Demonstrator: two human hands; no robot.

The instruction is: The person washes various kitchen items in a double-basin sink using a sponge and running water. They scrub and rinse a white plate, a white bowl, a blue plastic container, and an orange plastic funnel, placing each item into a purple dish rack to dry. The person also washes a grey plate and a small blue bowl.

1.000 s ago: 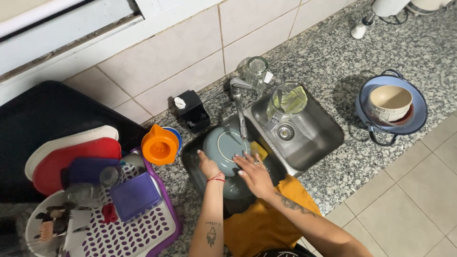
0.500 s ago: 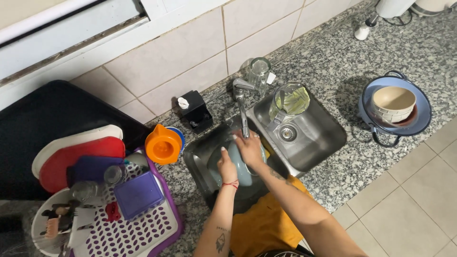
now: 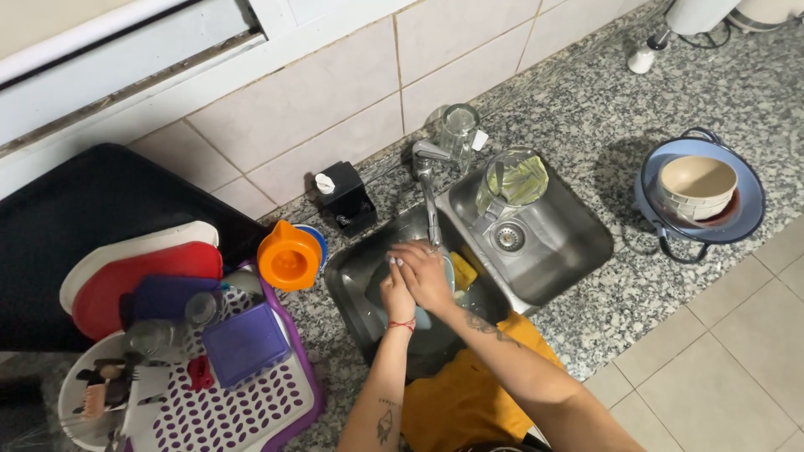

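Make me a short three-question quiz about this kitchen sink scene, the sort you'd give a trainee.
1. True or false: both hands are in the left sink basin, under the tap.
2. Which thing stands on the drain side of the sink? A) an orange juicer B) a clear jug C) a black dispenser
3. What sits in the blue-rimmed bowl on the counter?

Key:
1. True: the left hand and right hand are together over a bluish dish.
2. B, the clear jug.
3. A stack of cream bowls.
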